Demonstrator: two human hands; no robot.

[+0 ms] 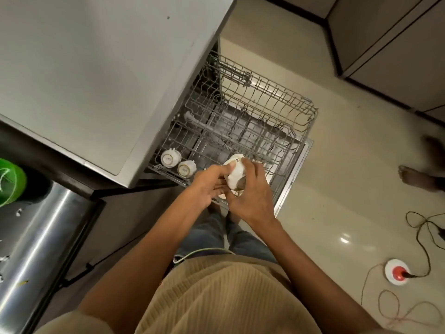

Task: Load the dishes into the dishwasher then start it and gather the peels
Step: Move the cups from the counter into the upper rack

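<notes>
Your right hand (250, 196) and left hand (207, 186) both hold one white cup (234, 173) over the near edge of the pulled-out rack (265, 112). Right grip wraps the cup from the right, fingers curled over its top and side; left grip pinches its left side, thumb up against it. The cup is tilted, not yet set down in the rack.

Two more cups (170, 158) sit upside down in the rack's near-left corner, side by side, just beside each other – bases up, printed marks showing. The rest of the rack shows bare wire tines. Below the rack the open dishwasher door (295, 174) lies flat over the floor (337, 165).

The grey tabletop (96, 68) fills the upper left, overhanging the rack. Lower left – a steel sink (41, 237) with a green bowl (12, 182) at its far end. On the floor to the right: a cable (423, 237) running to a white and red plug (397, 273). A bare foot (414, 175) shows at the right edge.
</notes>
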